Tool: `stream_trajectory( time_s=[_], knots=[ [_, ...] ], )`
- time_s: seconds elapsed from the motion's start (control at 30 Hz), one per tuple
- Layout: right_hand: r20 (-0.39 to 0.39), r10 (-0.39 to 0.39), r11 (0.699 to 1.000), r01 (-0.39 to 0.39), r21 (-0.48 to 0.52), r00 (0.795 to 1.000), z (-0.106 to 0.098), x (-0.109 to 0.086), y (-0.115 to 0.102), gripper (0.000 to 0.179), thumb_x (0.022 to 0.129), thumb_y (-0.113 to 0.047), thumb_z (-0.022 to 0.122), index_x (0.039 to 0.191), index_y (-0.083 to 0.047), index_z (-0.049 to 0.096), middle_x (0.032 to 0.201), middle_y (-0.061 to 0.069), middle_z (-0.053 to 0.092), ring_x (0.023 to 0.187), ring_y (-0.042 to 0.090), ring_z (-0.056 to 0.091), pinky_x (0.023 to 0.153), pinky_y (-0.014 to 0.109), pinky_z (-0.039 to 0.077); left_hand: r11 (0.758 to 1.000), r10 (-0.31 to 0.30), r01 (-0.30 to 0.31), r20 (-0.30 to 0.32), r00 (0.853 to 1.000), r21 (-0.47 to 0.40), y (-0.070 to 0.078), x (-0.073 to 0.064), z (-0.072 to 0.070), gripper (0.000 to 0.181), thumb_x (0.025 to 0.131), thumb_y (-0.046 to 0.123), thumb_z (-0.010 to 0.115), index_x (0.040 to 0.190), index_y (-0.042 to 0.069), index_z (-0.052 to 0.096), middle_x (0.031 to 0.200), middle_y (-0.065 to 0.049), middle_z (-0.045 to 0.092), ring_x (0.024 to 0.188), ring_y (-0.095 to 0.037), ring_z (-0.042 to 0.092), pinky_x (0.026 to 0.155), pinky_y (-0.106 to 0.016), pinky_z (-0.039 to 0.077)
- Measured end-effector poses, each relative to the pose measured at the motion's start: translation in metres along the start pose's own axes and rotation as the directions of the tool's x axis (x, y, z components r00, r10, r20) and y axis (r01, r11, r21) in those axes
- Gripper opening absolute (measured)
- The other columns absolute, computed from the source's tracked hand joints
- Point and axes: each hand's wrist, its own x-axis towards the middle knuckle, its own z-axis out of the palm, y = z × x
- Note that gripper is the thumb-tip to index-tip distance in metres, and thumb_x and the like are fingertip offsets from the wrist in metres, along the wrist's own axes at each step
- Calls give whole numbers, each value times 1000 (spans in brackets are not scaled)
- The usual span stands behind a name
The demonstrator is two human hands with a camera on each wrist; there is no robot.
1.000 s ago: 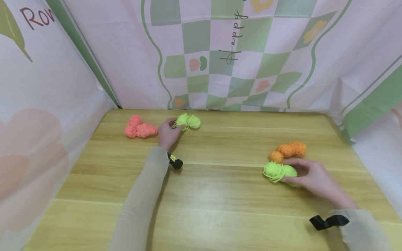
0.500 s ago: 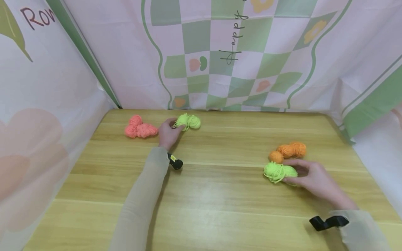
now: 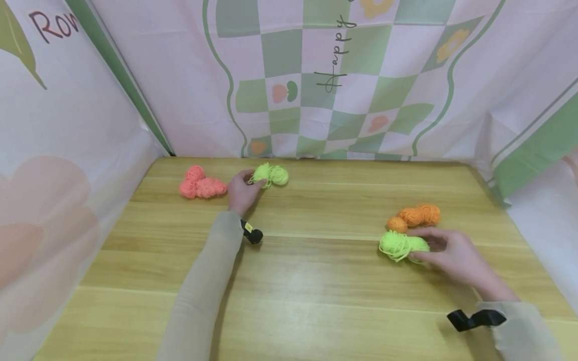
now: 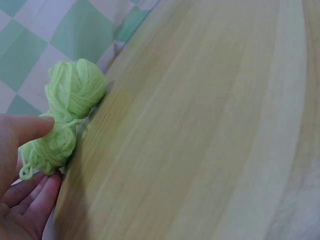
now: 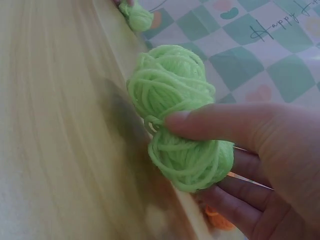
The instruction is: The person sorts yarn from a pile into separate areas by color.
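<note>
- Head view: the left grip pinched the far green yarn just ahead and right of it, near the back edge of the counter; the pink yarn sat just left of that grip.
- Head view: the right grip pinched the near green yarn on its left; the orange yarn lay just beyond that grip.
- Left wrist view: the left grip's thumb lay on one side of the far green yarn, its fingers under the other; the checked cloth hung behind.
- Right wrist view: the right grip's thumb crossed the middle of the near green yarn, fingers behind; the far green yarn was well apart from this grip.
</note>
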Motion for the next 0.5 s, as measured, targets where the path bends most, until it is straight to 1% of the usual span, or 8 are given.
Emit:
stream_trajectory(
  time_s=[0.23, 0.5],
  knots=[
    [-34, -23, 1000, 23, 16, 999, -5, 2, -10, 46, 81, -23, 88, 121, -7, 71, 119, 21, 68, 94, -3, 63, 78, 13, 52, 1000, 3, -3, -3, 1000, 8, 1, 0, 0, 55, 88, 26, 81, 134, 1, 62, 129, -17, 65, 114, -28, 62, 100, -37, 49],
    [-54, -47, 998, 49, 41, 997, -12, 9, -21, 46, 83, -17, 87, 123, -4, 71, 118, 22, 69, 95, -6, 62, 74, 15, 54, 1000, 2, -2, 2, 1000, 17, 1, -1, -1, 54, 89, 26, 81, 134, 1, 62, 130, -17, 65, 115, -28, 61, 101, -37, 48]
  ],
)
